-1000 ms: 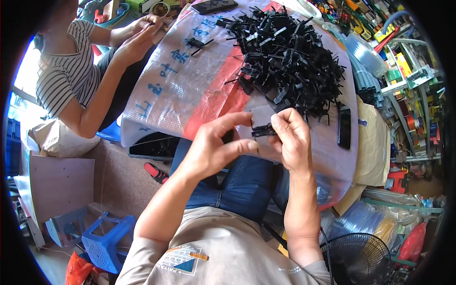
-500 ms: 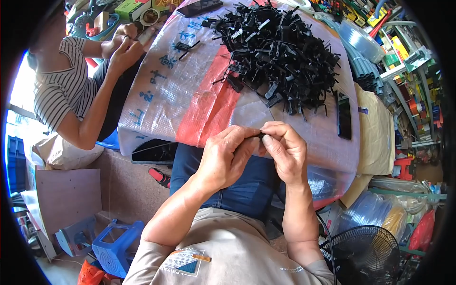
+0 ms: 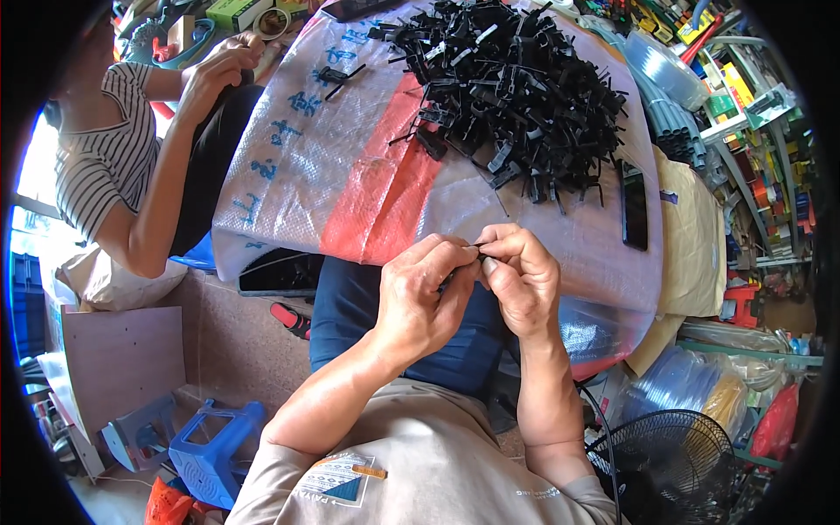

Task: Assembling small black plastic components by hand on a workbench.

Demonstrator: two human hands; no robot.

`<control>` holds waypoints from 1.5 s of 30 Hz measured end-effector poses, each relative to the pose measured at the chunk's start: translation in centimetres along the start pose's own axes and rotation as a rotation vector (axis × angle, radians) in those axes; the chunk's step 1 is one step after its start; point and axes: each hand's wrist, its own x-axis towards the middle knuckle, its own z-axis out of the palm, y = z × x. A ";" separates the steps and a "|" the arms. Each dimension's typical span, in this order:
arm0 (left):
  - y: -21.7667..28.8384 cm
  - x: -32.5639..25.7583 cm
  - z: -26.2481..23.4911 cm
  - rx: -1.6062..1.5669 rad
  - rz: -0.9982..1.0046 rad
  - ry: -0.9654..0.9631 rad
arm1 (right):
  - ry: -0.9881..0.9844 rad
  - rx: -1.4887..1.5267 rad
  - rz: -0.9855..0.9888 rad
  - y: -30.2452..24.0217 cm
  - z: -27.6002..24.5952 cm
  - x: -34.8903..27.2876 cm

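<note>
Both of the person's hands meet over the near edge of the counter (image 3: 289, 166), which is covered by one woven plastic sheet (image 3: 367, 188), white with a red stripe. The left hand (image 3: 429, 302) and the right hand (image 3: 523, 278) are curled narrow, fingertips pinched together on one small black plastic part (image 3: 479, 246); most of it is hidden between the fingers, so its shape cannot be told. Beyond the hands lies one large heap of black plastic clips (image 3: 516, 96), too many to count. Two or three loose clips (image 3: 337, 77) lie apart near the sheet's far left. One black phone (image 3: 633, 206) lies flat just right of the heap. A second person in a striped top sits at the left, one hand (image 3: 219, 74) resting at the counter's edge. One black fan (image 3: 669, 468) stands at lower right, and one blue stool (image 3: 210, 446) at lower left.
</note>
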 end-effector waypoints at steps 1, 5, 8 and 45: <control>0.0 -0.1 0.0 -0.007 -0.021 -0.006 | -0.001 -0.001 0.002 -0.1 0.0 0.0; 0.6 -0.3 -0.6 -0.207 -0.420 -0.091 | -0.029 0.114 0.166 -1.6 0.1 0.1; 0.3 0.1 -1.7 -0.579 -0.703 -0.168 | -0.062 0.162 0.278 -2.7 -0.6 0.1; -3.1 1.2 -4.4 -1.307 -0.933 -0.053 | 0.160 -1.079 0.148 0.0 -1.8 8.1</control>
